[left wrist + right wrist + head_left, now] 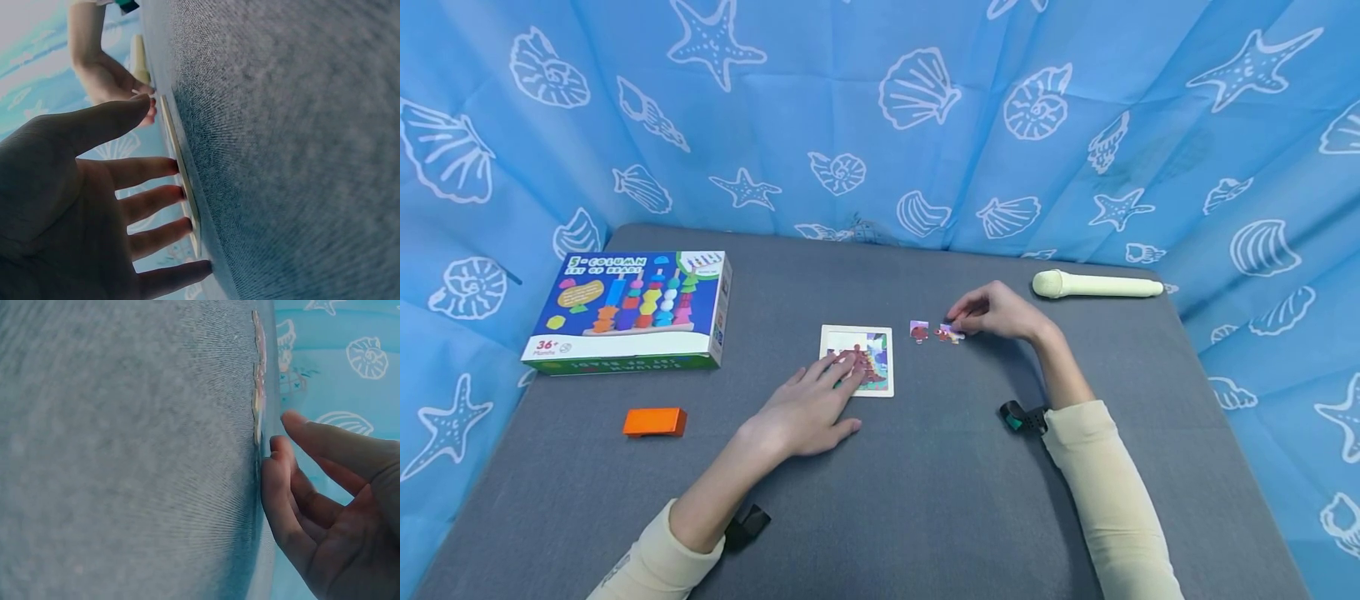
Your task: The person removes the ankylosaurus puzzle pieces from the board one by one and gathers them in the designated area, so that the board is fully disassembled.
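A small white-framed jigsaw puzzle (pixel 891 360) with a reddish-brown picture lies on the grey table. My left hand (pixel 808 408) rests its straight, spread fingers over the puzzle's left part, hiding some of it. In the left wrist view, the fingertips meet the thin board (pixel 186 169), and the thumb stands apart. Right of the frame lie two loose puzzle pieces, a squarish one (pixel 919 332) and another (pixel 948 334) beside it. My right hand (pixel 997 312) is at the second piece, fingers loosely bent. Seen from the right wrist, a gap shows between thumb and fingers (pixel 281 487), with nothing held.
A boxed bead toy (pixel 625 308) stands at the back left, with an orange block (pixel 655 422) in front of it. A pale cream microphone-shaped stick (pixel 1097 285) lies at the back right. A blue shell-patterned curtain (pixel 850 117) hangs behind the table.
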`<state>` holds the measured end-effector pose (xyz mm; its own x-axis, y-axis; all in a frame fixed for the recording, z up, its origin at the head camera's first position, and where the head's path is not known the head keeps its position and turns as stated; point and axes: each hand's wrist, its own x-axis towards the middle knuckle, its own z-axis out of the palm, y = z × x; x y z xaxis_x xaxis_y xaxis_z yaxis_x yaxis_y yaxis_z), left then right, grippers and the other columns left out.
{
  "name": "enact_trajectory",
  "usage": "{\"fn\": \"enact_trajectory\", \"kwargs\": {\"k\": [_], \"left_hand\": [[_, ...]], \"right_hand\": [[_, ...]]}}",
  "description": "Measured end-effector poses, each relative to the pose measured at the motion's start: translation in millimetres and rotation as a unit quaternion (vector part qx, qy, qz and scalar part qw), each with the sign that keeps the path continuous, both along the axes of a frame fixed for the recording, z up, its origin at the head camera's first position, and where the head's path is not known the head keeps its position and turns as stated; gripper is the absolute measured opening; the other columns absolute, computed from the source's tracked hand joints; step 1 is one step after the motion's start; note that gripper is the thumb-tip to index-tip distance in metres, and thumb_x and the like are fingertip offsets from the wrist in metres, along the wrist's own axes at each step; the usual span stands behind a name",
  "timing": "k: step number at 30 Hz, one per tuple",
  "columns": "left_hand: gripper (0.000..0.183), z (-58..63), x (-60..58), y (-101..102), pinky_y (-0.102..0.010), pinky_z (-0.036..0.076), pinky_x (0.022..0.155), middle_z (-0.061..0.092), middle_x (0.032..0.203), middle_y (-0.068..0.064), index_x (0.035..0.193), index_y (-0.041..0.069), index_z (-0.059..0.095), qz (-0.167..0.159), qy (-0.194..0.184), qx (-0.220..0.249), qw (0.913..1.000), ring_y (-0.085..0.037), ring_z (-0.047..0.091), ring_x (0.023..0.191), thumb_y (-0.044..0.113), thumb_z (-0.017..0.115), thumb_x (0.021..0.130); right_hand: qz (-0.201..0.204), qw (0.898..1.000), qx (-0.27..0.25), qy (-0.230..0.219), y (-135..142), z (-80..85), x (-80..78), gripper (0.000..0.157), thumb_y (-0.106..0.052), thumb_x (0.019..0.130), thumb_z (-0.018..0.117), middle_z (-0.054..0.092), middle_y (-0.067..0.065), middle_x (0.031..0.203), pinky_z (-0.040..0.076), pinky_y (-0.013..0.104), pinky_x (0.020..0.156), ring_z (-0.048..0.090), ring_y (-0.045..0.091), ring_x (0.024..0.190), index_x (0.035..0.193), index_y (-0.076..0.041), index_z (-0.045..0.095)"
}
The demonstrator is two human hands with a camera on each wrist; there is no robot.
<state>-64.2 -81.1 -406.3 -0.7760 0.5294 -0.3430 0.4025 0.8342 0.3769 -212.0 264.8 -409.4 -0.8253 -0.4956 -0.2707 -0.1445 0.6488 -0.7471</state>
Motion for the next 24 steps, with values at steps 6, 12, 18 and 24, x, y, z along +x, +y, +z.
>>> {"fn": "enact_trajectory", "kwargs": {"k": [6,12,18,24], "left_hand": [[0.072,0.5,-0.1,0,-0.065,0.026,0.135,0.026,0.182,-0.010,0.172,0.015,0.034,0.000,-0.003,-0.004,1.0000,-0.036,0.017,0.171,0.043,0.060,0.111],[0.073,0.2,-0.6,1,-0.064,0.027,0.135,0.025,0.182,-0.009,0.172,0.016,0.033,0.000,-0.001,-0.010,1.0000,-0.036,0.018,0.171,0.045,0.061,0.111],[0.074,-1.3,-2.9,1,-0.064,0.026,0.135,0.024,0.183,-0.009,0.172,0.018,0.033,-0.002,-0.002,-0.010,0.9999,-0.036,0.017,0.171,0.047,0.061,0.110],[0.072,-1.2,-4.1,0,-0.066,0.031,0.132,0.025,0.183,-0.008,0.171,0.018,0.036,-0.002,0.005,-0.014,0.9999,-0.037,0.020,0.170,0.047,0.061,0.110]], "right_hand": [[-0.001,1.000,-0.028,0.003,-6,1.1,2.8,0.021,-0.006,0.100,0.076,0.082,0.020,0.110,0.060,0.025,0.077,0.072,0.006,0.086,0.119,0.001,0.080],[0.011,0.998,-0.064,-0.012,-21,1.1,8.0,0.022,-0.005,0.100,0.077,0.081,0.021,0.109,0.060,0.026,0.076,0.072,0.007,0.085,0.121,0.001,0.079],[0.029,0.996,-0.081,-0.015,-40,-0.9,12.1,0.024,-0.006,0.098,0.079,0.082,0.018,0.108,0.060,0.027,0.072,0.074,0.008,0.085,0.121,0.001,0.079],[0.055,0.994,-0.095,-0.027,-60,-3.4,13.8,0.025,-0.007,0.100,0.077,0.081,0.017,0.109,0.063,0.028,0.079,0.076,0.014,0.091,0.123,0.004,0.077]]}}
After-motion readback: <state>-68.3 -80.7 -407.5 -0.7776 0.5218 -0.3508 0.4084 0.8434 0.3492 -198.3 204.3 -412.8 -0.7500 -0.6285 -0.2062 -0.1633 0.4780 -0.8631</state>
